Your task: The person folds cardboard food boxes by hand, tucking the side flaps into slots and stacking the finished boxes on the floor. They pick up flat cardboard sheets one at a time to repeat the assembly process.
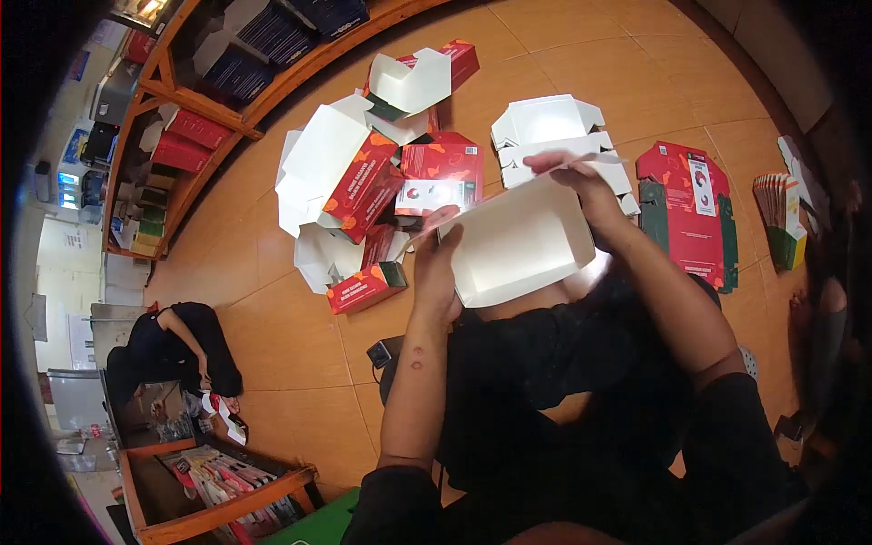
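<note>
A cardboard box (522,241) is held up over my lap, its white inside facing me. My left hand (440,270) grips its left wall, thumb on the near side. At the upper right corner, my right hand (589,191) has its fingers wrapped round the box's edge and flap. Just beyond lie flat white box blanks (549,123), partly hidden by my right hand. To the left of the held box, several folded red and green boxes (363,186) with white insides are heaped on the floor.
Flat red printed blanks (686,213) lie to the right, with a bundle of orange and green cartons (779,218) beyond. A wooden shelf (250,118) holds boxes at upper left. Another person (182,350) bends over items at left, near a wooden crate (218,513).
</note>
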Available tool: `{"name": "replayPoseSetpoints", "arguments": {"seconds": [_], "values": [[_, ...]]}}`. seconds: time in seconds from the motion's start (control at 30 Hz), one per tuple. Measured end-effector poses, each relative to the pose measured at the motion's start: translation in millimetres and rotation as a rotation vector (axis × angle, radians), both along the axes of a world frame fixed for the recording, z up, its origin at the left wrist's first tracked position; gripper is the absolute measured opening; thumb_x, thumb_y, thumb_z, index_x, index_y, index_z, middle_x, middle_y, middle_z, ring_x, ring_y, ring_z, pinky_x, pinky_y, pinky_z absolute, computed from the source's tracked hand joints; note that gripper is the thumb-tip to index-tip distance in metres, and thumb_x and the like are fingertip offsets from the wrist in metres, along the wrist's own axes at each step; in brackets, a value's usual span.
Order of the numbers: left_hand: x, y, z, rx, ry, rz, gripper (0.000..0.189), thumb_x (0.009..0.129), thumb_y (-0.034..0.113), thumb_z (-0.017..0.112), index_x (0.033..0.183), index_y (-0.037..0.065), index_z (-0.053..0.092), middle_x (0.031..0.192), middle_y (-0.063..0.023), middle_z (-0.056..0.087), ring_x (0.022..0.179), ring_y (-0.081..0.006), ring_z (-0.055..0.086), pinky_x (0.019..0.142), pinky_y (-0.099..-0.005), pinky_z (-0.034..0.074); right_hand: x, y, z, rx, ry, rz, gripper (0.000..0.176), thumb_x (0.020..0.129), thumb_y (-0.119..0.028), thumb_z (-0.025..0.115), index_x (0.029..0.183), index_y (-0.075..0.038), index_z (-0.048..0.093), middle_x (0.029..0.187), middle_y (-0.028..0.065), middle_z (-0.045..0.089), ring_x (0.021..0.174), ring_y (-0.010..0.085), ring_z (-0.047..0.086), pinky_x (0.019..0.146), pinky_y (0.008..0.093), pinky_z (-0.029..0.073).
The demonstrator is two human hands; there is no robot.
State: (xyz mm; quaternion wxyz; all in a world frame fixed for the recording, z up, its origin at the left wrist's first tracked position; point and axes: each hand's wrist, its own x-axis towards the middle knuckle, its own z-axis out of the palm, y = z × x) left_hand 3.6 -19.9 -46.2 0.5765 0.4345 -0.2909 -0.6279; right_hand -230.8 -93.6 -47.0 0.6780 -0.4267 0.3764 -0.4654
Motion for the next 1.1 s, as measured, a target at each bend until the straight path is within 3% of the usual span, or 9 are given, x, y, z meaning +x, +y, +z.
{"name": "replayPoseSetpoints", "arguments": {"seconds": [0.03,0.13,0.2,0.43,0.67,0.83,0.9,1.0,1.1], "values": [[-7.7,4.0,9.0,0.039,-0.019,0.032,0.042,0.095,0.014,0.057,0.133,0.001,0.044,0.126,-0.0125,0.055,0.117,-0.0236,0.056,0.098,-0.0373,0.047,1.0,4.6,5.2,0.151,0.005,0.014,0.039,0.095,-0.028,0.055,0.125,-0.003,0.056,0.108,0.0088,0.065,0.098,0.0167,0.063,0.087,0.0297,0.049],[-8.2,4.4,10.5,0.054,0.009,0.036,0.046,0.098,0.027,0.058,0.134,0.002,0.044,0.127,-0.0123,0.056,0.117,-0.0239,0.056,0.099,-0.0386,0.047,1.1,9.7,18.6,0.216,-0.089,0.054,0.038,0.096,-0.028,0.055,0.124,-0.002,0.056,0.111,0.0088,0.063,0.1,0.0159,0.062,0.087,0.0297,0.048],[-5.6,3.3,11.9,0.061,0.215,-0.004,0.045,0.098,0.032,0.057,0.13,0.002,0.047,0.124,-0.0144,0.058,0.111,-0.0268,0.061,0.094,-0.041,0.052,0.2,6.8,10.7,0.195,-0.085,0.065,0.039,0.096,-0.029,0.055,0.124,-0.002,0.056,0.111,0.0086,0.063,0.1,0.0159,0.062,0.087,0.0296,0.048],[7.5,4.5,17.5,-0.069,0.255,-0.056,0.045,0.099,0.03,0.055,0.133,0.002,0.046,0.126,-0.0144,0.059,0.115,-0.0276,0.059,0.098,-0.0431,0.05,-1.0,6.8,9.7,0.136,-0.047,0.062,0.04,0.096,-0.032,0.057,0.121,-0.001,0.056,0.108,0.0089,0.063,0.098,0.0162,0.062,0.086,0.03,0.049],[-11.8,4.8,8.0,0.141,0.061,0.161,0.043,0.1,0.027,0.054,0.13,-0.003,0.048,0.12,-0.0123,0.058,0.107,-0.0219,0.06,0.091,-0.0339,0.051,7.0,16.3,0.0,0.171,-0.087,0.179,0.048,0.094,-0.038,0.058,0.116,0.004,0.057,0.107,0.0125,0.063,0.097,0.0176,0.062,0.084,0.0316,0.05],[1.3,-1.9,-9.1,0.125,0.067,0.241,0.045,0.098,0.023,0.054,0.132,-0.004,0.044,0.122,-0.0151,0.057,0.108,-0.0249,0.059,0.09,-0.0375,0.051,15.5,6.2,-7.6,0.185,-0.048,0.01,0.055,0.092,-0.038,0.059,0.127,0.003,0.048,0.114,0.0152,0.059,0.099,0.0198,0.06,0.082,0.0329,0.051],[8.1,-2.8,-3.8,0.097,0.065,0.29,0.046,0.098,0.024,0.054,0.133,-0.004,0.042,0.123,-0.0155,0.056,0.109,-0.0256,0.059,0.09,-0.0387,0.051,1.5,-6.3,-3.5,-0.031,0.048,0.253,0.058,0.089,-0.028,0.064,0.136,-0.004,0.04,0.122,0.018,0.053,0.102,0.0219,0.059,0.08,0.0383,0.054],[10.5,-4.7,11.6,0.054,0.206,0.249,0.048,0.1,0.028,0.054,0.135,-0.002,0.041,0.129,-0.0136,0.054,0.118,-0.0248,0.053,0.099,-0.0388,0.045,-12.4,-5.7,4.8,0.136,0.309,0.374,0.062,0.085,-0.019,0.064,0.139,-0.009,0.035,0.121,0.0188,0.05,0.105,0.0236,0.057,0.076,0.0432,0.058],[0.8,-4.5,7.4,-0.131,0.22,0.266,0.048,0.102,0.037,0.047,0.137,0.004,0.041,0.138,-0.008,0.048,0.131,-0.0185,0.041,0.111,-0.0323,0.03,-12.6,-11.2,-8.7,0.273,0.257,0.252,0.053,0.088,-0.022,0.057,0.132,-0.006,0.034,0.114,0.0178,0.051,0.086,0.0283,0.065,0.066,0.042,0.059]]}}
